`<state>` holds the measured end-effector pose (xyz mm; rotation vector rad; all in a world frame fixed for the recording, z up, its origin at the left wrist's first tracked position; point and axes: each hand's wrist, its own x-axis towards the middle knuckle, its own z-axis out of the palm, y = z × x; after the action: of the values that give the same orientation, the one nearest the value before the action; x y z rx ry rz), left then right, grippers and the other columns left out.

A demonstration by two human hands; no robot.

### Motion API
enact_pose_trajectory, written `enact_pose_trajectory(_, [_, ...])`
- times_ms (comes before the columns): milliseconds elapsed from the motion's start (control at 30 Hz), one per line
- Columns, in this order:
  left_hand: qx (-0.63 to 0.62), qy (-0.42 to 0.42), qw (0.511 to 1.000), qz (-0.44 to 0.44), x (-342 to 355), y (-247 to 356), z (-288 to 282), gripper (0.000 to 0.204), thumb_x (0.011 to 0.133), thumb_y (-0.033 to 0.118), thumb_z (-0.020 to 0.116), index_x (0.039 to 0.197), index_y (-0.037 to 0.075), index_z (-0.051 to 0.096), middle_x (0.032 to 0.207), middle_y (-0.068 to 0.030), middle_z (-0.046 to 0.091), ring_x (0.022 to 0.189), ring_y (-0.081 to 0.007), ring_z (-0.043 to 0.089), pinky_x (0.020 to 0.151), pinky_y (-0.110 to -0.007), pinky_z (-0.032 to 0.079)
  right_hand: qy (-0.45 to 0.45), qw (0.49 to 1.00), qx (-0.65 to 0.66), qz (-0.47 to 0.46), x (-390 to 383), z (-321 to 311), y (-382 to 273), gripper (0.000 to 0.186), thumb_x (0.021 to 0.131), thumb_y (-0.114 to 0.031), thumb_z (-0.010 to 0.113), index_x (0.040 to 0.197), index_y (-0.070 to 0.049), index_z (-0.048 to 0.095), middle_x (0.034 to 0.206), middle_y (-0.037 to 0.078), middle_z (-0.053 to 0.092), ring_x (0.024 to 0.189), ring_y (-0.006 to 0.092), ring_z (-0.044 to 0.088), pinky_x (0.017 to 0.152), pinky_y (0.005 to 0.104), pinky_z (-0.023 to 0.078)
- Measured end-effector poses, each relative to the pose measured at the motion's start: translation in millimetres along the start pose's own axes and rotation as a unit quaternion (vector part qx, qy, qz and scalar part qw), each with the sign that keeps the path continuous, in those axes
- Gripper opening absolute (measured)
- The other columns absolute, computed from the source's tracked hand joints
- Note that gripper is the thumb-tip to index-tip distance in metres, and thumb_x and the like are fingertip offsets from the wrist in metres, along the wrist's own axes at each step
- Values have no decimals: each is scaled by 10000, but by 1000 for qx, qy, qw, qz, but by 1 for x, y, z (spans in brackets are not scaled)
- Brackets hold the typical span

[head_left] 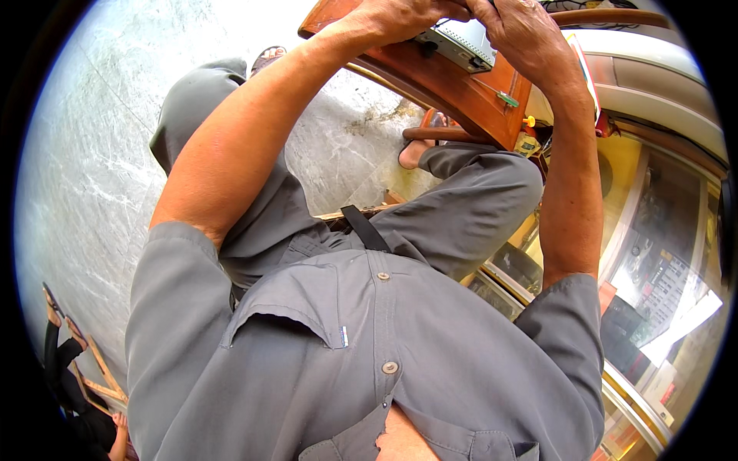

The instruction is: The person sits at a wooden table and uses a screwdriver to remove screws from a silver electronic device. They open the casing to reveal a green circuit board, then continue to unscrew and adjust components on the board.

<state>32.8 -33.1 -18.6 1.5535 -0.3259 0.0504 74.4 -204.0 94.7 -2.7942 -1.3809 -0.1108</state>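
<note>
A silver metal box (463, 44), like the casing of a small electronic device, sits on a brown wooden table (407, 75). My left hand (407, 18) is over its far left side, fingers bent inward toward the other hand. My right hand (527, 32) is above the box's right side, with its thumb and fingers curled. The fingertips of both hands meet near the picture's upper edge, where whatever they grip is partly cut off and cannot be made out. A screwdriver with a green handle (507, 99) lies on the table to the right of the box.
Beside the table on the right stands a glass display case (653, 269) with boxes inside. A curved wooden rail (607, 17) and dark cables are at the top right. My legs straddle a seat by the table. Another person (69, 384) sits at the far lower left.
</note>
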Motion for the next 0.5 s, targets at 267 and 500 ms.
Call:
enact_pose_trajectory(267, [152,140,976,68,0,-4,18,159,894,119,777,1047,89,806,842,-99,779,692,-102,640,689,-329,530,-26,996,-40,79,7,-1,-6,557,1054,-434,512,839,44,703,819,291,683,840,455,690,756,533,535])
enact_pose_trajectory(500, [-87,27,967,239,18,-25,17,177,948,41,664,1090,42,769,948,-112,785,830,-119,681,771,-334,542,5,999,-39,37,2,-1,-10,362,1023,-297,588,932,44,672,873,284,686,888,445,684,784,528,529])
